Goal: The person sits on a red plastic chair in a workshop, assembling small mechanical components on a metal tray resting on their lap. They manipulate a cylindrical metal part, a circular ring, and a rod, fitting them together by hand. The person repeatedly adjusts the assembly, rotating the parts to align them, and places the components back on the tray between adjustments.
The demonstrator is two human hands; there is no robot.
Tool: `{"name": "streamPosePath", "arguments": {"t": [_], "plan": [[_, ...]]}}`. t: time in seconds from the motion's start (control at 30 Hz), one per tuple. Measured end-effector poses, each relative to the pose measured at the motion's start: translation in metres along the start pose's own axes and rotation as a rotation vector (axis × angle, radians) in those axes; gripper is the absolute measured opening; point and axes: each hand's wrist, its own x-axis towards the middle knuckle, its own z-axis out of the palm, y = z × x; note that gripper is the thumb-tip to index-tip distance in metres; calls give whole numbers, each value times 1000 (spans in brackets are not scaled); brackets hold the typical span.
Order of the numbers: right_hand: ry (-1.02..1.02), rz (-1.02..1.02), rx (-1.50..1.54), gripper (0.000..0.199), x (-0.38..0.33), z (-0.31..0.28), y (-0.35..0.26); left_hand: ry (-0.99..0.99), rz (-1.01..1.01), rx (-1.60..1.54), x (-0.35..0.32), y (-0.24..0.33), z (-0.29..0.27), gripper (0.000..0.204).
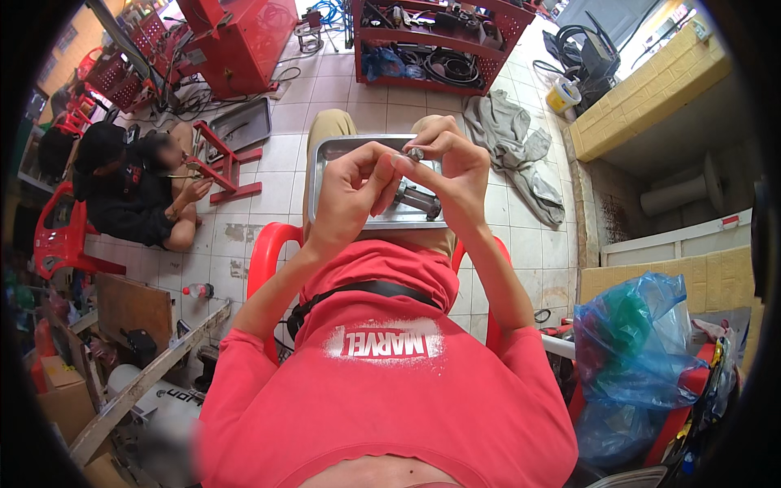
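Both my hands are raised over a shallow metal tray point(319, 148) that rests on my lap. The thumb and index finger of my right hand point(457, 169) pinch a small dark metal part point(416, 153). My left hand point(351, 189) is closed in a pinch, its fingertips meeting the right hand's beside that part. Whatever the left fingertips grip is hidden between the fingers. Below the hands, a larger grey metal part with a rod-like middle point(420, 200) lies in the tray, partly covered by my hands.
A red tool cart point(423, 77) stands ahead. Grey cloth point(512, 146) lies on the tiles to the right, near a yellow-and-white bucket point(563, 95). At left, another person point(122, 187) sits by a red stand point(232, 167). A blue plastic bag point(634, 350) is close on my right.
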Motion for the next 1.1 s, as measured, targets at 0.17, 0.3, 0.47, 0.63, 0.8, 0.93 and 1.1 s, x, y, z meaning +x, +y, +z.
{"name": "streamPosePath", "arguments": {"t": [0.17, 0.3, 0.47, 0.63, 0.8, 0.93, 1.1], "plan": [[95, -12, 86, 20, -12, 14, 3, 91, 144, 191, -3, 3, 9, 28], [119, 43, 149, 19, -14, 16, 5, 132, 177, 243, -4, 4, 10, 30], [94, 12, 63, 19, -11, 13, 5, 50, 132, 178, -3, 1, 7, 26], [45, 19, 99, 22, -9, 12, 0, -48, -34, -54, -3, 10, 5, 30], [-14, 38, 70, 20, -5, 3, -4, -106, -218, -259, -1, 19, 5, 33], [1, 99, 149, 18, -6, 5, -8, -132, -289, -333, -1, 24, 4, 33], [-43, 120, 104, 19, -1, 1, -9, -99, -205, -234, -1, 17, 1, 31]]}}
